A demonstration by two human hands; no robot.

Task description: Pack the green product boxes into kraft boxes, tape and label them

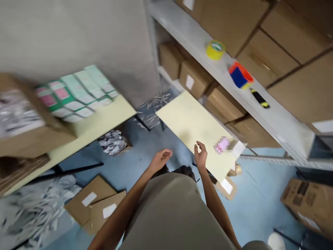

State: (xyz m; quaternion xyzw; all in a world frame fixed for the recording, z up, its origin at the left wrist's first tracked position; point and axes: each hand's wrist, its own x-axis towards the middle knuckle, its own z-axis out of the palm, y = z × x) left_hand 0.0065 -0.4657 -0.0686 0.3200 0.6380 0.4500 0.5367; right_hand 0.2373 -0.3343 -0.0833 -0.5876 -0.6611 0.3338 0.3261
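Observation:
My left hand (pixel 160 160) hangs over the floor in front of my body, its fingers loosely bent and nothing in it. My right hand (pixel 200 155) is above the near edge of the small pale yellow table (pixel 187 118), thumb and forefinger apart, holding nothing. To the right of that hand on the tabletop lies a pinkish thing (pixel 222 144), blurred into blocks so that its kind cannot be made out. A white piece like paper or a label (pixel 238 149) sits at the table's right corner.
A grey shelf holds yellow tape (pixel 215 49), a blue and orange holder (pixel 240 75) and a black and yellow cutter (pixel 259 98). Cartons (pixel 195 78) fill the rack. Left, another table (pixel 114 111) carries green-white packs (pixel 78 90) and an open carton (pixel 39 139). Cardboard (pixel 91 198) lies below.

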